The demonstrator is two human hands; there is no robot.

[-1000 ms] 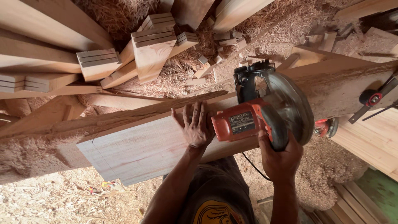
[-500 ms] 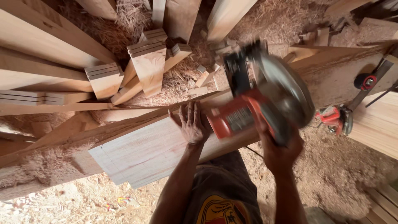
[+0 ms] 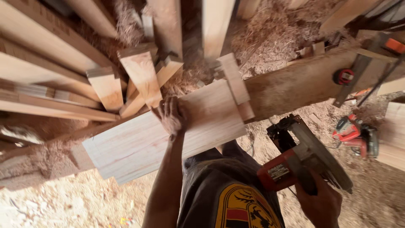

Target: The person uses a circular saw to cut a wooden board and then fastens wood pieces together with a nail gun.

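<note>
My left hand lies flat, fingers spread, on a wide pale wooden board that rests on a sawdust-covered workbench. My right hand grips the handle of a red and grey circular saw, held low beside my body, off the board and to its right. A short wood offcut lies across the board's right end.
Several planks and cut timber pieces are stacked beyond the board on the left. A red clamp sits on the bench at right. Another red power tool lies on the sawdust-covered floor.
The saw has come off the board and dropped down to my right side. My left hand stays pressed on the board. The view has shifted, and a short offcut now shows at the board's right end.
</note>
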